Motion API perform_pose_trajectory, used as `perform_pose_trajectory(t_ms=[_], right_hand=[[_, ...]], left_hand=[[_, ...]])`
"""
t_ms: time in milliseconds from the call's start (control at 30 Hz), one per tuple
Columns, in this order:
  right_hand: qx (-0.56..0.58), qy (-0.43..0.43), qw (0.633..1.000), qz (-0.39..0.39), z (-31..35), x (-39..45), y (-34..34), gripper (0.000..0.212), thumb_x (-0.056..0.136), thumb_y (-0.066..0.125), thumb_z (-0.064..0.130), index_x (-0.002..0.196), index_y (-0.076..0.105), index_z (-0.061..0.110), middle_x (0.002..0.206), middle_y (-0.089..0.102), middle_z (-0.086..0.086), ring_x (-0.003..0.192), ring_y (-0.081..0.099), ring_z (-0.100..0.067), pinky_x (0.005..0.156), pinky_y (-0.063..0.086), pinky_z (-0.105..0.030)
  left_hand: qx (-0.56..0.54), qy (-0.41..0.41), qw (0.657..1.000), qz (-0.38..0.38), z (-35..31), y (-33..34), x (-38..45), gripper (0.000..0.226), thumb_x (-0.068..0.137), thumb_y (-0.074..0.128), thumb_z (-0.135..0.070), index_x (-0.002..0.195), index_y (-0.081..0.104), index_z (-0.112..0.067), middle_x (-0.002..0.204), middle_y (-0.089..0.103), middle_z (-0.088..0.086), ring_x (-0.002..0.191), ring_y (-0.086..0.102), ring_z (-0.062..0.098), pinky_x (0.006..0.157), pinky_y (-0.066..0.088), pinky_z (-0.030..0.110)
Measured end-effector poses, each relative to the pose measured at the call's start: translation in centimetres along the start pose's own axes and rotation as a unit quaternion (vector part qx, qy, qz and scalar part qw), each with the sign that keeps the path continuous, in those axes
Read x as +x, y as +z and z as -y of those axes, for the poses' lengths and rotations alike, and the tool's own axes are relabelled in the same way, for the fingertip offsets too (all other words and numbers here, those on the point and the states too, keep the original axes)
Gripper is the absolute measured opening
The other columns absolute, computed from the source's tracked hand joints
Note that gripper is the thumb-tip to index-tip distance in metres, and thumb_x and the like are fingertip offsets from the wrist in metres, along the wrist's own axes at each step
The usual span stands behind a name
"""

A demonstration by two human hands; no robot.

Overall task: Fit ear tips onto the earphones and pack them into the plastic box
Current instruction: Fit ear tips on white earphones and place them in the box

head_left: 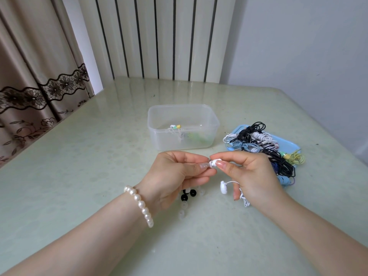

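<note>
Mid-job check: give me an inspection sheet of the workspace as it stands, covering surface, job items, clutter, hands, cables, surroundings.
Surface: pale green glossy table.
Job's things: clear plastic box open, holding one green-and-yellow set; white earbud between both hands; second white earbud hanging below the right hand; loose black and clear ear tips on the table under the hands.
Clutter: nothing seen.
Hands: left hand and right hand both pinch the white earbud.
Cables: tangled earphone pile on a blue tray, right of the box.
Surroundings: curtain, radiator, wall.
</note>
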State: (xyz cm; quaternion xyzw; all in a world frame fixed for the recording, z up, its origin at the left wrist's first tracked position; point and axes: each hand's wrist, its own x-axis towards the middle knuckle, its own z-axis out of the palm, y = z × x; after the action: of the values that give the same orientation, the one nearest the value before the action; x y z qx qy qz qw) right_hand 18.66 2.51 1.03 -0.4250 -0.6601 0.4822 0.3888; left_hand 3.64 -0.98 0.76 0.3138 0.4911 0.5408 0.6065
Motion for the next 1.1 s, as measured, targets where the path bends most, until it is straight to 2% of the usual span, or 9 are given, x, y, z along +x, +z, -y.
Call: perform_pose_trajectory(t_ms=[200,367,467,500,567,667,800,967,1100], right_hand=[[-0.019,-0.016,0.999,-0.023,-0.3,0.1,0.1,0.023,0.084,0.061,0.006,0.075,0.069,0.026,0.060,0.067,0.015,0.024,0.040,-0.010,0.030,0.029,-0.012],[-0.052,-0.068,0.995,-0.047,-1.3,0.3,0.1,0.022,0.083,0.066,0.013,0.079,0.069,0.035,0.071,0.071,-0.011,0.037,0.047,-0.016,0.033,0.039,-0.020],[-0.117,-0.122,0.984,-0.056,-1.6,0.2,0.2,0.016,0.079,0.064,0.025,0.086,0.068,0.039,0.078,0.070,0.008,0.046,0.053,-0.003,0.044,0.041,-0.008],[-0.110,-0.118,0.985,-0.056,-1.5,0.3,0.1,0.016,0.081,0.065,0.023,0.086,0.067,0.038,0.079,0.070,0.006,0.043,0.052,-0.004,0.042,0.040,-0.009],[-0.044,-0.063,0.996,-0.048,-1.1,0.6,-0.2,0.020,0.084,0.064,0.013,0.084,0.068,0.033,0.077,0.070,-0.006,0.035,0.047,-0.013,0.034,0.039,-0.019],[0.041,0.016,0.998,-0.034,-0.2,1.5,-0.8,0.016,0.087,0.058,0.008,0.088,0.070,0.019,0.064,0.066,0.003,0.029,0.041,-0.011,0.033,0.034,-0.018],[0.101,0.013,0.994,-0.032,3.1,4.3,-1.5,0.014,0.084,0.060,0.006,0.095,0.068,0.007,0.061,0.061,-0.001,0.029,0.038,-0.010,0.034,0.033,-0.015],[0.054,-0.063,0.996,-0.019,8.4,10.6,0.3,0.024,0.083,0.061,-0.001,0.106,0.060,-0.001,0.070,0.062,-0.010,0.048,0.052,-0.014,0.039,0.042,-0.017],[-0.035,-0.050,0.998,-0.019,7.7,15.6,2.8,0.022,0.080,0.067,0.001,0.101,0.062,0.000,0.063,0.062,-0.008,0.036,0.052,-0.009,0.044,0.044,-0.019]], left_hand=[[-0.024,-0.006,1.000,-0.004,0.1,0.1,-0.1,0.011,0.077,0.061,0.009,0.085,0.066,0.006,0.082,0.072,0.016,0.073,0.072,0.021,0.065,0.058,0.025],[-0.067,-0.024,0.997,0.006,0.2,0.1,0.0,0.013,0.079,0.058,0.009,0.087,0.066,0.003,0.085,0.073,0.016,0.078,0.072,0.022,0.067,0.058,0.025],[-0.092,-0.028,0.995,0.018,0.1,0.0,0.1,0.018,0.082,0.055,0.007,0.097,0.063,0.004,0.090,0.072,0.017,0.082,0.071,0.023,0.070,0.058,0.026],[-0.090,-0.025,0.995,0.022,0.1,0.0,0.1,0.019,0.083,0.054,0.006,0.100,0.062,0.003,0.093,0.072,0.017,0.085,0.071,0.023,0.073,0.058,0.027],[-0.059,-0.008,0.998,0.029,-0.1,0.0,0.2,0.021,0.084,0.055,0.002,0.103,0.062,0.002,0.096,0.072,0.016,0.088,0.070,0.023,0.078,0.057,0.029],[-0.007,0.032,0.999,0.016,-0.5,-0.4,0.3,0.014,0.084,0.057,-0.001,0.096,0.066,-0.002,0.095,0.072,0.013,0.088,0.070,0.023,0.080,0.056,0.030],[0.048,0.070,0.996,-0.036,-1.5,-1.9,1.2,0.009,0.083,0.060,-0.001,0.078,0.067,-0.005,0.081,0.072,0.009,0.076,0.069,0.018,0.078,0.054,0.029],[0.191,0.109,0.971,-0.093,-1.4,-3.5,2.6,0.013,0.079,0.066,0.002,0.070,0.066,-0.008,0.072,0.066,0.007,0.065,0.061,0.016,0.068,0.051,0.024],[0.275,0.106,0.950,-0.099,-0.8,-4.1,2.9,0.013,0.079,0.069,-0.004,0.070,0.068,-0.012,0.066,0.063,0.001,0.061,0.055,0.016,0.050,0.045,0.018]])
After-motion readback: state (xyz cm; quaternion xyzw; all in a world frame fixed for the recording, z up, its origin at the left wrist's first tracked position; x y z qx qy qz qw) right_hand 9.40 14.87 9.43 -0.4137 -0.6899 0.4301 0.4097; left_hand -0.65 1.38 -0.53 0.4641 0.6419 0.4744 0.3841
